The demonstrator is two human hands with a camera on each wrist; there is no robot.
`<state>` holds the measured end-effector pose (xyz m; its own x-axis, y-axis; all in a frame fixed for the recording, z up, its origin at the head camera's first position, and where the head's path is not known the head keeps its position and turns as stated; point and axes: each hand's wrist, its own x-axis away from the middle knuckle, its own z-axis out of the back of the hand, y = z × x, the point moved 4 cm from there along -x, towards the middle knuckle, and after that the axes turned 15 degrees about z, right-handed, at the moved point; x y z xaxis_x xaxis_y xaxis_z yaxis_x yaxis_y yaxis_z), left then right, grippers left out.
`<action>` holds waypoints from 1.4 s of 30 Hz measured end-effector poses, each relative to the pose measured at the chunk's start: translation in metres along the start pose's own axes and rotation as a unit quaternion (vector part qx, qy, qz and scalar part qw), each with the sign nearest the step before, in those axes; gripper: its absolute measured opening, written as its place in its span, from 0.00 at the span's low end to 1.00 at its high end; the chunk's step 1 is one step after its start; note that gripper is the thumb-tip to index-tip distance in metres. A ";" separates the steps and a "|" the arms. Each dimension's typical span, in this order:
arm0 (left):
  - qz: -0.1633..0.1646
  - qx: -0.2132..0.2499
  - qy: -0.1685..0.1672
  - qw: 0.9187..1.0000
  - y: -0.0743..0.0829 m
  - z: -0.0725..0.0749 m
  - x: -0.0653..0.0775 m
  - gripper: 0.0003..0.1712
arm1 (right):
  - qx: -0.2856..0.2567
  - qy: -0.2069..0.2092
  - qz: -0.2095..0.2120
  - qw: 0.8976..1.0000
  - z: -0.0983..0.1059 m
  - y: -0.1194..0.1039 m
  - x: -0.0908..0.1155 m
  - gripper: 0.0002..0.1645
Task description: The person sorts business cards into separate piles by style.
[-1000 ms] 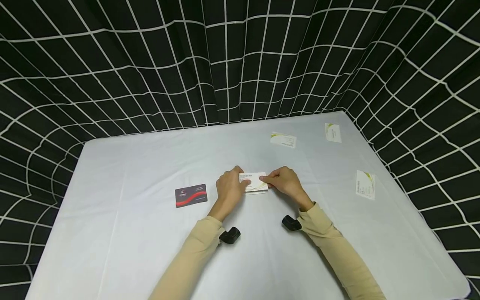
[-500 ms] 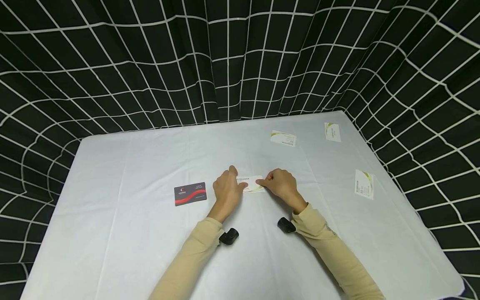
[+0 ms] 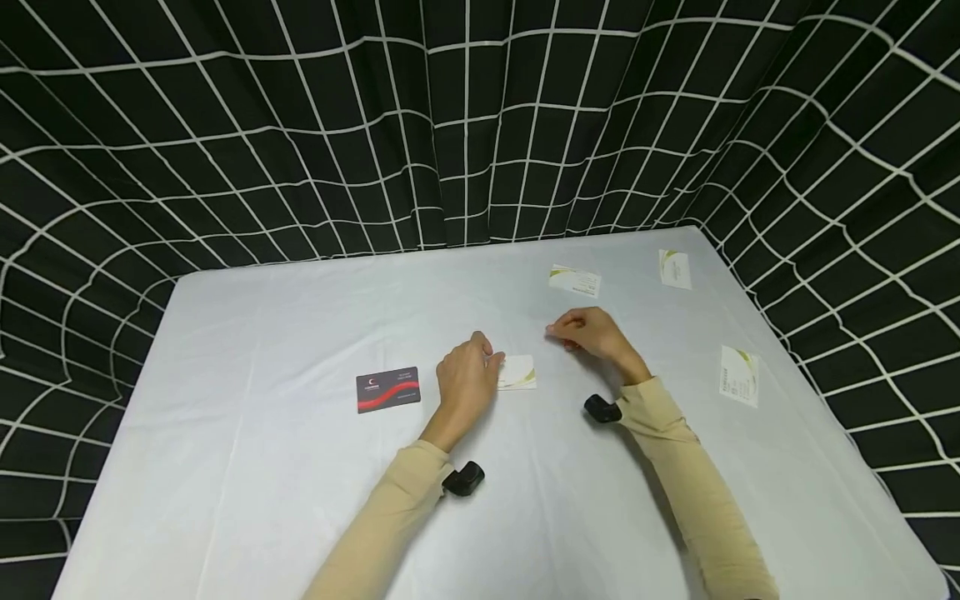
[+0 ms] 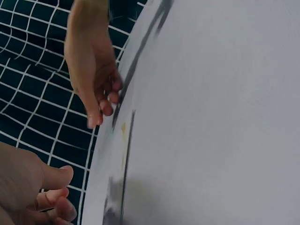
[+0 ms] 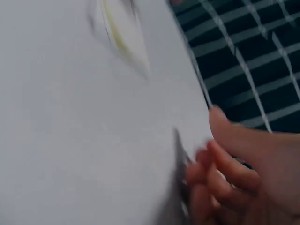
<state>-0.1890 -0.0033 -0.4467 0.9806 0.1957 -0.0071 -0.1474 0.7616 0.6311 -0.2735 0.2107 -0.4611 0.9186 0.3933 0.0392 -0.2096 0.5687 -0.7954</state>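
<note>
A small stack of white business cards (image 3: 517, 373) with a yellow-green curve lies mid-table. My left hand (image 3: 467, 379) is just left of it, overlapping its left end in the head view. In the left wrist view the thumb (image 4: 60, 177) and the loosely bent fingers stand apart with nothing between them. Up and to the right of the stack, my right hand (image 3: 592, 335) hovers over the cloth, fingers relaxed and holding nothing. Nearest beyond it lies another white business card (image 3: 575, 281). In the right wrist view the stacked cards (image 5: 126, 35) are blurred.
Left of the left hand lies a dark grey card (image 3: 387, 390) with a red wave. Two more white business cards lie at the right, one far back (image 3: 675, 269) and one nearer (image 3: 739, 376). A black curtain (image 3: 480, 125) with a white grid surrounds the white table (image 3: 262, 483).
Both hands pressed and squared the cards together, laying them flat as one stack. The right hand has since let go and moved away right and back; the left thumb has lifted off the card face.
</note>
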 end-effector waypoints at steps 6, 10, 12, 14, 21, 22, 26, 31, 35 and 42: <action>-0.036 -0.007 -0.018 0.999 0.011 -0.017 0.016 0.08 | 0.134 0.083 0.014 0.987 0.056 0.035 -0.024 0.29; -0.070 -0.009 -0.035 0.997 0.017 -0.029 0.026 0.09 | 0.158 0.027 -0.013 0.987 0.071 0.051 -0.030 0.38; -0.084 -0.006 -0.044 0.995 0.020 -0.032 0.028 0.09 | 0.154 0.006 -0.030 0.988 0.073 0.054 -0.030 0.37; -0.091 -0.004 -0.049 0.995 0.022 -0.033 0.028 0.07 | 0.145 -0.001 -0.038 0.989 0.073 0.053 -0.030 0.33; -0.097 -0.016 -0.054 0.994 0.027 -0.029 0.019 0.13 | 0.059 0.023 0.025 0.998 0.057 0.041 -0.025 0.22; -0.094 -0.013 -0.058 0.994 0.027 -0.029 0.018 0.16 | 0.037 0.021 0.033 0.999 0.053 0.039 -0.024 0.22; -0.077 0.014 -0.075 0.994 0.026 -0.028 0.009 0.29 | -0.049 -0.008 0.053 0.997 0.030 0.027 -0.014 0.22; -0.070 0.046 -0.095 0.992 0.021 -0.025 0.001 0.37 | -0.103 -0.046 0.098 0.989 0.000 0.000 -0.003 0.18; -0.062 0.062 -0.092 0.992 0.014 -0.019 -0.002 0.30 | -0.107 -0.054 0.109 0.987 -0.018 -0.023 0.003 0.17; -0.003 0.056 -0.045 0.997 -0.003 -0.003 -0.007 0.17 | -0.099 -0.030 -0.030 0.994 -0.033 -0.025 0.017 0.21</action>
<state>-0.1956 -0.0051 -0.4508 0.9898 0.1314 0.0550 -0.1310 0.6875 0.7142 -0.2416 0.1798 -0.4603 0.9048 0.4081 0.1220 -0.0785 0.4414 -0.8939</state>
